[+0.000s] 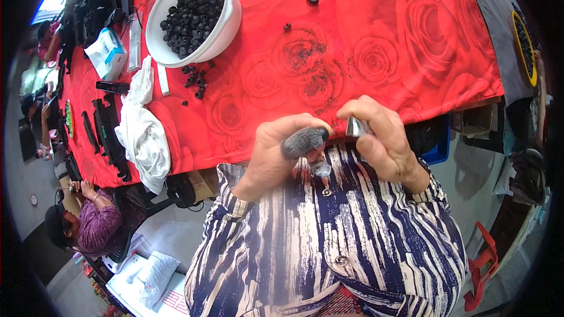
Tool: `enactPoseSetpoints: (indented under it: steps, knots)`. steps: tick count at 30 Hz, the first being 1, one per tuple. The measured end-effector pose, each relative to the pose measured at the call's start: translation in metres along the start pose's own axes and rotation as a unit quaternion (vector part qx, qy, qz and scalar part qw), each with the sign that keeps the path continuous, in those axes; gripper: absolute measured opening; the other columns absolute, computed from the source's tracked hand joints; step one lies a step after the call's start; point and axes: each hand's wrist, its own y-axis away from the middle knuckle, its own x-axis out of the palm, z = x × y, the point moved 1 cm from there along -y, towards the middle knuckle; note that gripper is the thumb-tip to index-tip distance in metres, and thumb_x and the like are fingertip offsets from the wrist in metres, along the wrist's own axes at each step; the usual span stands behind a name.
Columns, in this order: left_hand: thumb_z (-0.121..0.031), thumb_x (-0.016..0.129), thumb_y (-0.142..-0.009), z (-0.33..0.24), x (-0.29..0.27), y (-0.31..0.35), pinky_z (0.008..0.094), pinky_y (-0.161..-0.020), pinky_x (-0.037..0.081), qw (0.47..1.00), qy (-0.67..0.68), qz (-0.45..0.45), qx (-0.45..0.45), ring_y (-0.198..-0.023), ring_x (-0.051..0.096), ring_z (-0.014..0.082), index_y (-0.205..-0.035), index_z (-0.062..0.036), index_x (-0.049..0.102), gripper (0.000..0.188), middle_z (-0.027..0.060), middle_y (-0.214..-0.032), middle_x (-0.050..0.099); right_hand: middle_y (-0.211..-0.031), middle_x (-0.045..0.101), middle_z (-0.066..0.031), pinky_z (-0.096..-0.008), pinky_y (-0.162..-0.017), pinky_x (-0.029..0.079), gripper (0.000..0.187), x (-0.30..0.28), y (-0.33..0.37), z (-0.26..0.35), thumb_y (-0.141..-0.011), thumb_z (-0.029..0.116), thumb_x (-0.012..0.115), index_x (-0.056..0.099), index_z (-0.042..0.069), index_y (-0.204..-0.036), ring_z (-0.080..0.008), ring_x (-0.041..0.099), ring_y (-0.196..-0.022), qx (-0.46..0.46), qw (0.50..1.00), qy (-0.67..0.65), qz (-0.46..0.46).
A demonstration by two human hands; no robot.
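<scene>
Currently a small black part (pixel 321 135) is being pinched at the fingertips of the left hand (pixel 276 155), whose thumb wears a grey cot. A small shiny metal piece (pixel 356 127) is being clamped between the closed fingers of the right hand (pixel 382 138). Both are judged light, rigid and easily dropped.

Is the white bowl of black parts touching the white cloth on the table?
Apart. The head view shows red tablecloth between the white bowl and the white cloth lying lower left of it.

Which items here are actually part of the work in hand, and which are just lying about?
In use:
- left hand, grey sleeve on thumb
- right hand, small metal tool
- white bowl of small black parts
- loose black parts

Lying about:
- white cloth
- blue-white box
- long black pieces
</scene>
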Motion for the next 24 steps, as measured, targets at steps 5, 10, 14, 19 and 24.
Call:
enactPoseSetpoints:
  steps: [5,10,14,19,24]
  knots:
    - [-0.004,0.059,-0.085,0.002,0.000,0.001,0.0205,-0.062,0.044,0.999,-0.041,0.010,-0.008,-0.070,0.055,0.0084,-0.100,0.0026,0.064,0.016,0.0036,-0.084,0.060,-0.074,0.053,-0.0122,-0.0377,-0.059,0.044,0.014,0.001,0.000,-0.004,-0.083,0.009,0.056,0.058,0.002,-0.094,-0.0296,0.054,-0.067,-0.019,0.997,0.081,0.003]
    - [-0.002,0.058,-0.085,0.002,0.002,-0.002,0.0203,-0.061,0.045,0.999,-0.046,0.012,-0.014,-0.070,0.055,0.0083,-0.101,0.0015,0.065,0.017,0.0038,-0.085,0.061,-0.074,0.054,-0.0117,-0.0379,-0.059,0.045,0.015,-0.001,-0.004,-0.010,-0.081,0.012,0.059,0.058,0.002,-0.093,-0.0286,0.056,-0.068,-0.025,0.994,0.106,0.030]
    - [-0.002,0.059,-0.085,0.009,-0.002,-0.003,0.0206,-0.061,0.045,0.999,-0.047,-0.003,-0.026,-0.070,0.055,0.0086,-0.102,0.0007,0.065,0.018,0.0045,-0.087,0.062,-0.071,0.054,-0.0100,-0.0348,-0.057,0.040,0.016,-0.002,-0.003,-0.014,-0.086,0.012,0.055,0.058,-0.001,-0.094,-0.0252,0.051,-0.062,-0.034,0.994,0.099,0.041]
    - [-0.003,0.059,-0.085,0.008,-0.002,-0.003,0.0211,-0.061,0.045,0.998,-0.023,0.005,-0.050,-0.070,0.055,0.0088,-0.102,-0.0002,0.065,0.018,0.0047,-0.087,0.062,-0.073,0.054,-0.0112,-0.0380,-0.058,0.044,0.016,-0.006,-0.004,-0.011,-0.080,0.013,0.060,0.058,0.002,-0.091,-0.0287,0.056,-0.067,-0.017,0.993,0.103,0.056]
    - [-0.005,0.060,-0.085,0.006,0.000,-0.004,0.0199,-0.062,0.044,0.997,-0.017,-0.006,-0.071,-0.070,0.054,0.0076,-0.102,0.0002,0.065,0.018,0.0030,-0.085,0.062,-0.072,0.054,-0.0112,-0.0379,-0.058,0.044,0.016,-0.007,-0.006,-0.013,-0.079,0.013,0.060,0.058,0.002,-0.090,-0.0288,0.056,-0.067,-0.016,0.993,0.102,0.053]
